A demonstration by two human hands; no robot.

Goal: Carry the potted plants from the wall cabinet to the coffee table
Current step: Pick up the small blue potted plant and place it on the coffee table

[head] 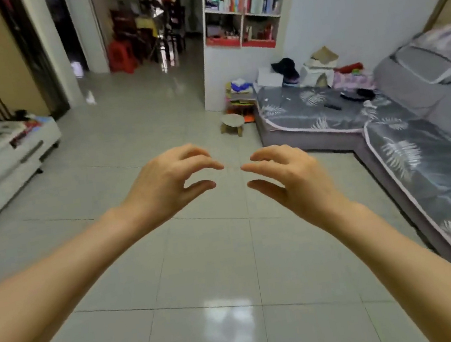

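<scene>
Grey tile floor (202, 261) is all that's under both hands — left hand (168, 181) and right hand (291, 176) each have an open, empty grip, fingertips nearly meeting above it. No potted plants, wall cabinet or coffee desk visible, so can't tell which hand's nearer.

Both bare arms stretched out over the glossy grey tile floor (202, 261), left hand (167, 179) and right hand (291, 176) empty, fingers curled, fingertips near each other but apart. Grey leaf-print sofa (420, 166) on the right, low white cabinet (0, 167) left, small round wooden stool (231, 122) ahead.
</scene>
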